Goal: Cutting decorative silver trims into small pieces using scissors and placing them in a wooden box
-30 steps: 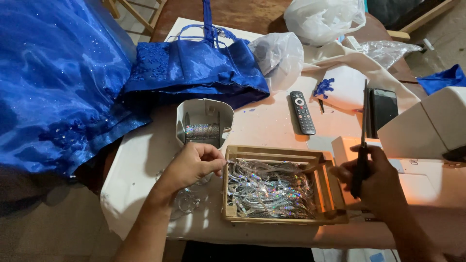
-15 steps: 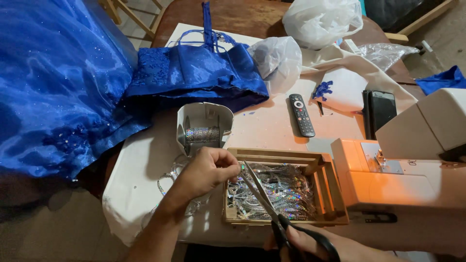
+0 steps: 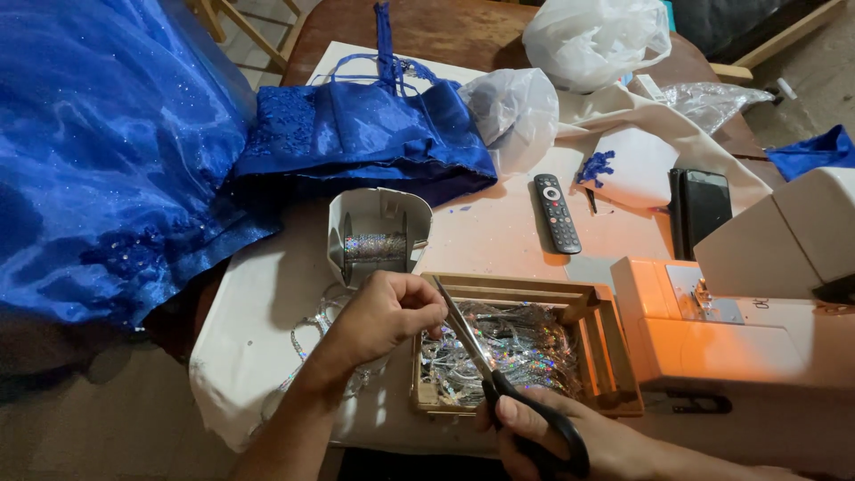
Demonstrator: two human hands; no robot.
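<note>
- Scissors (image 3: 499, 374) with black handles sit in the right hand (image 3: 570, 441) at the bottom edge of the frame, fingers curled through and around the loops; the blades angle up and leftward, their tips reaching the left hand (image 3: 387, 316).
- Left hand is bunched closed with fingertips pinched together at the near left corner of a small wooden crate (image 3: 570, 298); what it pinches is too small to tell.
- Inside the crate lies a heap of shiny holographic sequin trim (image 3: 525, 352), directly under the blades.
- Just behind the left hand stands a white holder (image 3: 378, 214) carrying a spool of the same glittering trim, with loose loops spilling onto the white tabletop (image 3: 267, 303).
- A blue satin dress (image 3: 116, 151) covers the left side, its bodice on the table's far edge.
- A sewing machine (image 3: 748, 330) sits right of the crate; a black remote control (image 3: 557, 212), a dark phone (image 3: 702, 207) and white plastic bags (image 3: 597, 40) lie beyond.
</note>
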